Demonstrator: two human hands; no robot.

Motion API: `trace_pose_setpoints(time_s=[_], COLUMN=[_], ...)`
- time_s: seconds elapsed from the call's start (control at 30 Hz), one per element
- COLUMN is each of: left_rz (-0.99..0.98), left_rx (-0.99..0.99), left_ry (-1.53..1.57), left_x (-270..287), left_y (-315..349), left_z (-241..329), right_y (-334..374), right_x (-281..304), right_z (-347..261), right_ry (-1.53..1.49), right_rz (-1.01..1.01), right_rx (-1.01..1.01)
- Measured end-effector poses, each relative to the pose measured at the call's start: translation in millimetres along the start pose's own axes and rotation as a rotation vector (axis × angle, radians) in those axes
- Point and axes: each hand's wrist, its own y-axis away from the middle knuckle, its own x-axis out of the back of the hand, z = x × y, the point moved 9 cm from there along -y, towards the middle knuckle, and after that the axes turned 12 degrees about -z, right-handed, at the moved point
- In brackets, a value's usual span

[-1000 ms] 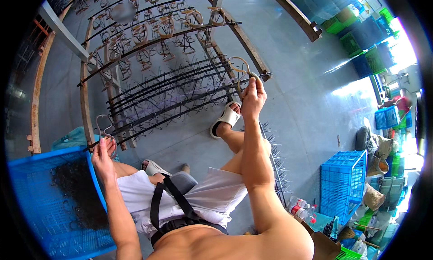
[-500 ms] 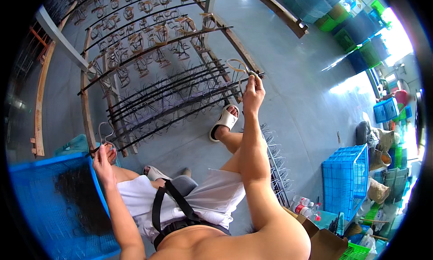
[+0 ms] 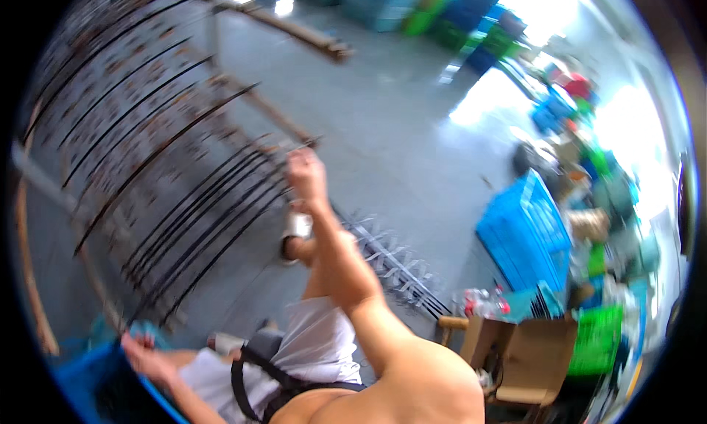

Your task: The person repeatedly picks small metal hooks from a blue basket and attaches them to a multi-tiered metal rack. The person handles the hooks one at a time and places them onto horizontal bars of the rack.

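Motion smears much of the view. My right hand is closed, its fingers curled just below the near end of the right wooden rail. What lies in its grip is hidden by blur. My left hand is at the near end of the left rail, over the rim of a blue crate; its fingers are too smeared to read. Between my hands, several thin black rods lie side by side across the rack. Farther up, more rods span it, with blurred brownish pieces hanging among them.
Right of my right forearm lies a bundle of rods with wire hooks. A blue crate stands beyond it. Nearer are an open cardboard box, clear bottles and a green crate. A wooden beam lies far off.
The view has swung right, so rack and hands appear farther left and the picture is blurred. Both hands stay near the rail ends. The loops seen at my hands earlier cannot be made out.
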Motion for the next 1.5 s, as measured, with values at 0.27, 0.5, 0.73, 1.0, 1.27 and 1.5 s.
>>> trace_pose_setpoints(time_s=[0.27, 0.5, 0.73, 1.0, 1.27, 1.5], left_rz=[-0.863, -0.880, -0.085, -0.320, -0.275, -0.279], left_rx=[-0.241, -0.377, -0.523, -0.066, -0.062, -0.074], left_ry=[-0.531, 0.026, -0.533, 0.155, 0.215, 0.093], left_x=[-69, -111, -21, -35, -36, -25], left_y=[55, 52, -36, -42, -20, -42], left_z=[50, 112, 64, 30, 32, -8], right_y=[142, 159, 37, 38, 53, 64], right_x=[-33, -73, -28, -49, -69, -98], right_z=[-266, -228, -116, -118, -107, -89], right_ry=[-0.442, -0.866, -0.728, -0.408, -0.516, -0.863], right_rz=[-0.780, -1.090, 0.043, 0.163, -0.010, -0.103], right_rx=[0.774, 0.226, -0.094, -0.017, -0.141, -0.366])
